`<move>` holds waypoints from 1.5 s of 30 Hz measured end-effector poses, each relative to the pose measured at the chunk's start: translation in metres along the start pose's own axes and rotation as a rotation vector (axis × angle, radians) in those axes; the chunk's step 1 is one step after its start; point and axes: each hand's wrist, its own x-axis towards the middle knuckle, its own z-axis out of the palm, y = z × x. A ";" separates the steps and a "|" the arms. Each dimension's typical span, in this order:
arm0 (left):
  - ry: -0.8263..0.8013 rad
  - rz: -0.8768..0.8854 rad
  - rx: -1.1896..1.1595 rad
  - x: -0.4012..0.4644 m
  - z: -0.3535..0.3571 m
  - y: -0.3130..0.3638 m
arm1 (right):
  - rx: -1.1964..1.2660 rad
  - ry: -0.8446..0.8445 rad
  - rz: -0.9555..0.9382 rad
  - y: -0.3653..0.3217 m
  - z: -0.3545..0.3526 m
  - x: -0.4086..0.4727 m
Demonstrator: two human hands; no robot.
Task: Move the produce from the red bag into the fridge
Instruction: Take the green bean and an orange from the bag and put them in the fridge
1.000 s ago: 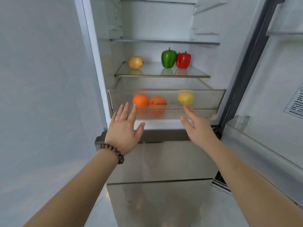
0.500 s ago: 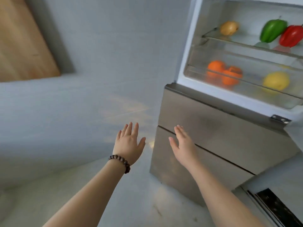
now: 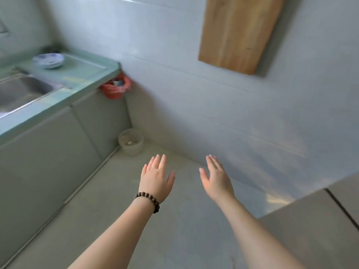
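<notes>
The red bag (image 3: 115, 87) hangs at the far corner of the green counter (image 3: 77, 74), against the wall, with something pale blue showing at its mouth. My left hand (image 3: 156, 179), with a bead bracelet on the wrist, is held out over the floor with straight fingers and holds nothing. My right hand (image 3: 216, 179) is beside it, also flat and empty. Both hands are well short of the bag, lower and to its right. Only a corner of the fridge (image 3: 320, 220) shows at the lower right; its shelves and produce are out of view.
A steel sink (image 3: 17, 92) is set in the counter at the left, with a blue-patterned bowl (image 3: 48, 60) behind it. A small pale bin (image 3: 130, 141) stands on the floor in the corner. A wooden board (image 3: 240, 32) hangs on the tiled wall.
The view has swung left from the open fridge to the counter corner. The fridge shelves and produce have left the frame and the red bag has come into view. Both hands stay flat and empty.
</notes>
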 end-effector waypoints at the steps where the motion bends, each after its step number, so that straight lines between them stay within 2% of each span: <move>1: 0.026 -0.054 -0.007 -0.007 -0.010 -0.023 | 0.010 -0.030 -0.036 -0.022 0.015 0.004; 10: 0.238 -0.499 0.000 -0.113 -0.114 -0.237 | 0.060 -0.333 -0.404 -0.244 0.163 -0.025; 14: 0.312 -0.668 0.041 -0.172 -0.159 -0.318 | 0.095 -0.403 -0.541 -0.340 0.213 -0.054; 24: 0.502 -0.960 0.056 -0.279 -0.234 -0.441 | 0.168 -0.605 -0.807 -0.509 0.301 -0.117; 33: 0.553 -1.123 0.068 -0.286 -0.272 -0.539 | 0.174 -0.692 -0.963 -0.629 0.382 -0.106; 45: 0.611 -1.208 0.114 -0.213 -0.383 -0.712 | 0.203 -0.753 -1.072 -0.819 0.485 -0.019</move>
